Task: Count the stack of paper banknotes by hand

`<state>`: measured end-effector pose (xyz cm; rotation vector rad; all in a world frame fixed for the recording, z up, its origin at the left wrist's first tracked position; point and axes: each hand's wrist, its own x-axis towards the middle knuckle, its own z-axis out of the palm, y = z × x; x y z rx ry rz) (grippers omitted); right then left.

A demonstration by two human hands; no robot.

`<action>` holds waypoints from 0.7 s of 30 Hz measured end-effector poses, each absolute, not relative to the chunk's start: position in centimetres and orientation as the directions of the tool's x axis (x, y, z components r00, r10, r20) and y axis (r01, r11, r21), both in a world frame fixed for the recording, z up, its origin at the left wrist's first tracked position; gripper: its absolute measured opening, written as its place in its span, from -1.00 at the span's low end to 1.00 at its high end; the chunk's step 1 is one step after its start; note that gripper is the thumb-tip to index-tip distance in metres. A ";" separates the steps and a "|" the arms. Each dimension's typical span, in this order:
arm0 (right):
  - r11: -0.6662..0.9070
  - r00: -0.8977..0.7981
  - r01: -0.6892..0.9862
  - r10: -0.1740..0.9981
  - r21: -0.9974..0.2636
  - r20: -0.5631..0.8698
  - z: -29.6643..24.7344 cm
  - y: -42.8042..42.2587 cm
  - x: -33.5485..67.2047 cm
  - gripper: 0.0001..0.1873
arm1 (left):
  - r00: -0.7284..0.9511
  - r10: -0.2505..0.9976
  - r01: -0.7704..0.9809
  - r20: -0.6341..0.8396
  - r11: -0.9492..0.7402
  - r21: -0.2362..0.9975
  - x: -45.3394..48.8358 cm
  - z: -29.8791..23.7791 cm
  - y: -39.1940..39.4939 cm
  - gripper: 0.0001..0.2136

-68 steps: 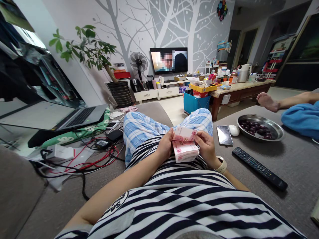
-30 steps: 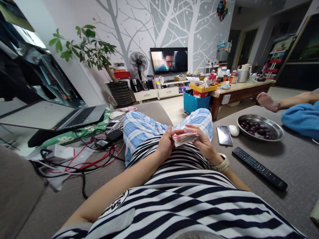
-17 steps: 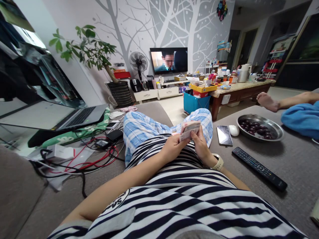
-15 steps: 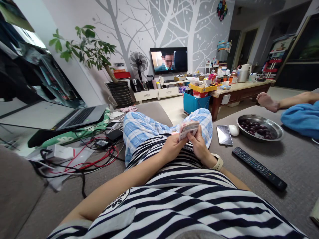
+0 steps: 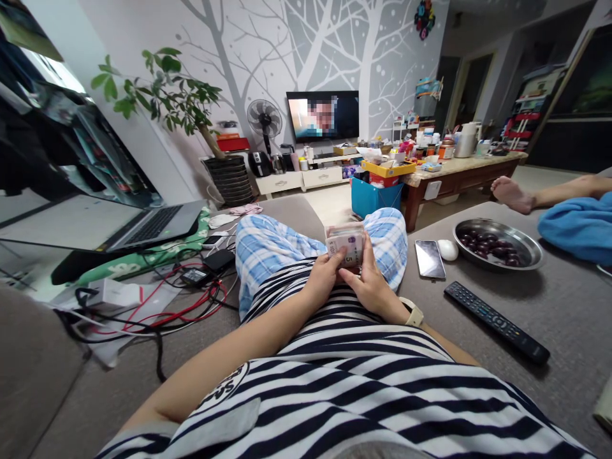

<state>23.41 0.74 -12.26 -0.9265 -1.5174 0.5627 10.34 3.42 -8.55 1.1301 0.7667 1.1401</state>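
Observation:
Both my hands hold a thick stack of banknotes (image 5: 346, 241) upright over my lap, its flat face turned toward me. My left hand (image 5: 323, 278) grips the stack's left side with the thumb across the front note. My right hand (image 5: 369, 285) wraps the right side, fingers closed on the edge, a pale watch at the wrist. I lie back on a grey sofa in a striped shirt and blue checked trousers (image 5: 268, 245).
To my right on the sofa lie a phone (image 5: 429, 258), a white mouse (image 5: 448, 250), a metal bowl of dark fruit (image 5: 497, 244) and a black remote (image 5: 490, 321). Another person's bare foot (image 5: 512, 194) rests beyond. At left are a laptop (image 5: 153, 224) and tangled cables (image 5: 182, 299).
The stack lay flat in my lap with a pink note peeled off; both hands then closed it up, raised it and stood it upright facing me.

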 end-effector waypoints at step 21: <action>0.452 -0.013 -0.116 0.890 -0.885 0.456 -11.0 3.2 24.2 -0.66 | 0.257 0.959 -0.272 -0.117 0.188 0.944 9.7 -7.7 3.3 -0.64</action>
